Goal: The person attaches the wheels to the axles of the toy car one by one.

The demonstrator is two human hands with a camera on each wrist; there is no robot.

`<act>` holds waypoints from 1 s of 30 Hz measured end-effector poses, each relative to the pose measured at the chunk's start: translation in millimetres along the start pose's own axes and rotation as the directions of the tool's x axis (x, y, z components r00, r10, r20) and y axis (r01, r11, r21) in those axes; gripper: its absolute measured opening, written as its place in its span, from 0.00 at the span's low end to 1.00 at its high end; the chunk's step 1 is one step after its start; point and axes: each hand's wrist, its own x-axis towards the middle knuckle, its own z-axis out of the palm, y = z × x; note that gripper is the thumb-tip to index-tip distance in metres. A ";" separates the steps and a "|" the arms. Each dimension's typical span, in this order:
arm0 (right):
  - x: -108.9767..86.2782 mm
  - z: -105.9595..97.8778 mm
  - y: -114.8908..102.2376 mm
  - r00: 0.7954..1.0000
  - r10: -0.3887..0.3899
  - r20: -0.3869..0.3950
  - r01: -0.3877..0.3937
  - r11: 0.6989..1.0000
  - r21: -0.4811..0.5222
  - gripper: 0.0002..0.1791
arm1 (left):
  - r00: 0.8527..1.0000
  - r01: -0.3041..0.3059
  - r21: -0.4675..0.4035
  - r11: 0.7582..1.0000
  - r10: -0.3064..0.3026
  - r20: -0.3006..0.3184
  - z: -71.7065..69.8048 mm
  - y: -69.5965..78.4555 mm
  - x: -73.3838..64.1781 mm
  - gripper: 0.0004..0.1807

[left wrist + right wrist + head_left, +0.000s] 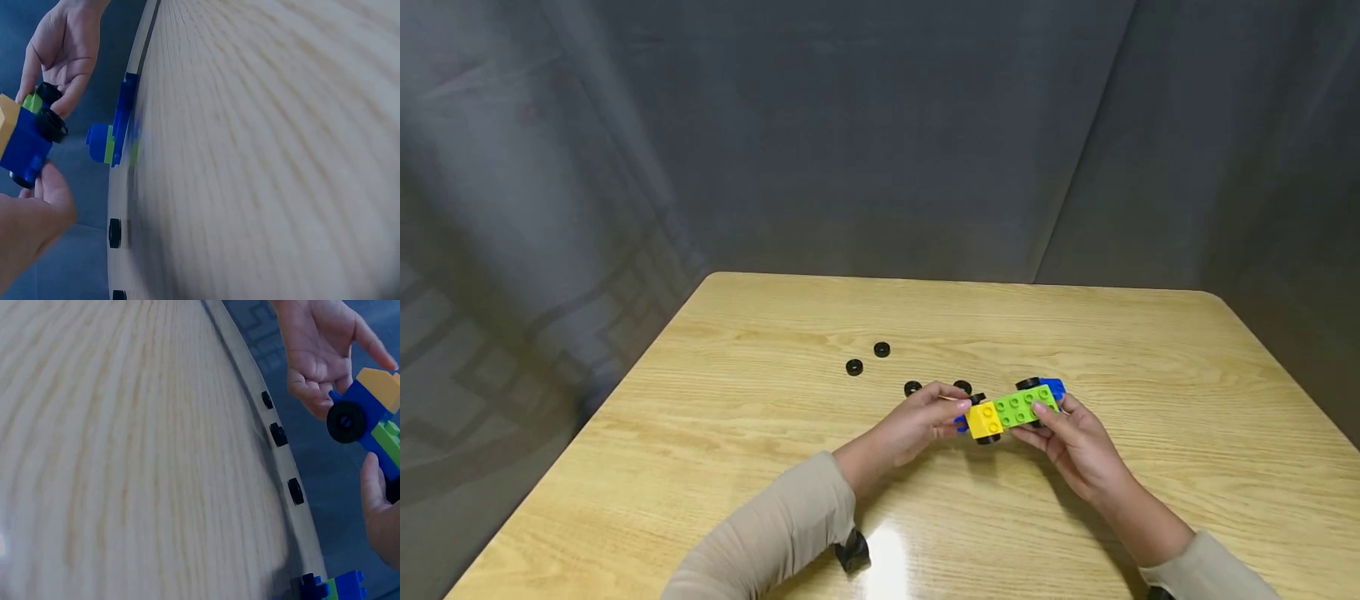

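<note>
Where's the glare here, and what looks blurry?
Head view: white glare on the table beside the left sleeve, held toy vehicle fairly crisp; left wrist view: foreground wood grain soft; right wrist view: small white glare at the left edge, foreground grain soft too.

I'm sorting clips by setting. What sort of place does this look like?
Probably an indoor spot screened off for filming or play, though I can't tell which: grey drapes hang behind a wood-grain table, with a brick-built toy vehicle held over it.
</note>
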 end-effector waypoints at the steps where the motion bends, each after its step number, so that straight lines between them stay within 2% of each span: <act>1: 0.6 0.0 0.3 1.000 -0.001 -0.009 0.001 1.000 0.009 0.11 | 1.000 0.007 -0.001 1.000 -0.007 0.006 0.3 0.5 0.5 0.21; 7: 3.2 -0.8 1.3 0.998 0.004 -0.056 -0.002 0.999 0.049 0.11 | 0.999 0.040 -0.005 0.999 -0.040 0.008 3.8 3.7 4.2 0.28; 13: 3.1 -1.6 -0.3 0.993 0.025 -0.114 -0.031 0.998 -0.053 0.10 | 0.997 0.056 0.015 0.998 -0.055 -0.057 5.6 2.0 11.8 0.28; 17: 1.4 -2.4 -1.7 0.976 0.061 -0.210 -0.088 0.988 -0.124 0.07 | 0.996 0.052 0.034 0.998 -0.050 -0.069 5.5 0.6 15.6 0.28; 21: 0.4 -3.5 -3.5 0.947 0.080 -0.311 -0.135 0.978 -0.158 0.06 | 0.996 0.049 0.074 0.996 -0.044 -0.077 5.8 1.9 19.8 0.27; 24: -0.8 -6.1 -6.1 0.940 0.078 -0.331 -0.136 0.978 -0.157 0.05 | 0.995 0.048 0.097 0.994 -0.039 -0.096 7.0 5.1 24.0 0.26; 27: -2.2 -11.1 -9.4 0.943 0.068 -0.326 -0.126 0.979 -0.158 0.05 | 0.992 0.046 0.116 0.992 -0.031 -0.122 9.9 10.1 29.1 0.26; 30: -4.3 -16.9 -14.0 0.933 0.079 -0.350 -0.160 0.965 -0.209 0.06 | 0.989 0.049 0.147 0.988 -0.027 -0.146 13.3 14.8 34.9 0.25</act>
